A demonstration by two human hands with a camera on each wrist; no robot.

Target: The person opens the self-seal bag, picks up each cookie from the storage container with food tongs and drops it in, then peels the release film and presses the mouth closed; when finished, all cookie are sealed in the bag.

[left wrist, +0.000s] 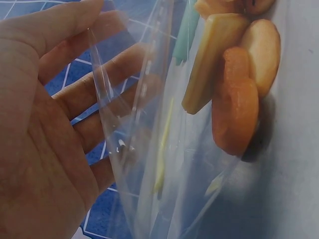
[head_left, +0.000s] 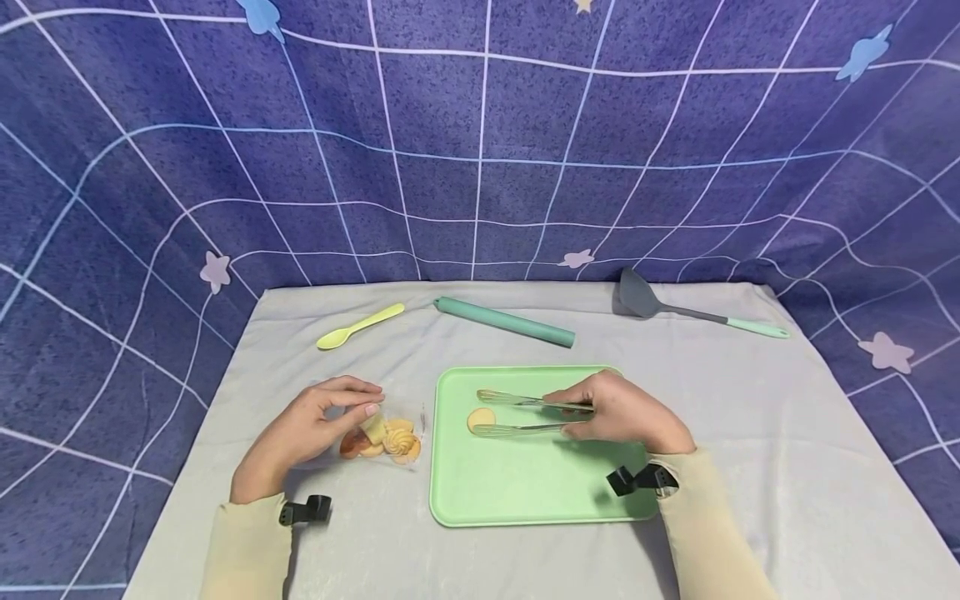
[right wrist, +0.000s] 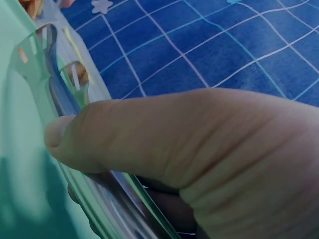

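Pinched at its edge by my left hand [head_left: 318, 423] is a clear plastic bag [left wrist: 134, 164], which stands open in the left wrist view. Several biscuits of different shapes lie in it, among them a swirled biscuit [head_left: 401, 442], an orange-brown biscuit [left wrist: 234, 104] and a pale stick-shaped biscuit [left wrist: 212, 62]. My right hand [head_left: 621, 412] grips metal tongs [head_left: 517, 430] over the green tray [head_left: 495, 500]. The tongs' arms are spread apart. One round biscuit [head_left: 481, 417] is at their tips, partly covered by the nearer arm; contact is unclear.
Behind the bag lies a yellow spoon [head_left: 362, 326]. A green cylindrical stick [head_left: 506, 321] lies behind the tray, and a grey spatula [head_left: 642, 296] with a mint handle is at the back right. A blue patterned cloth [head_left: 480, 150] hangs around the table.
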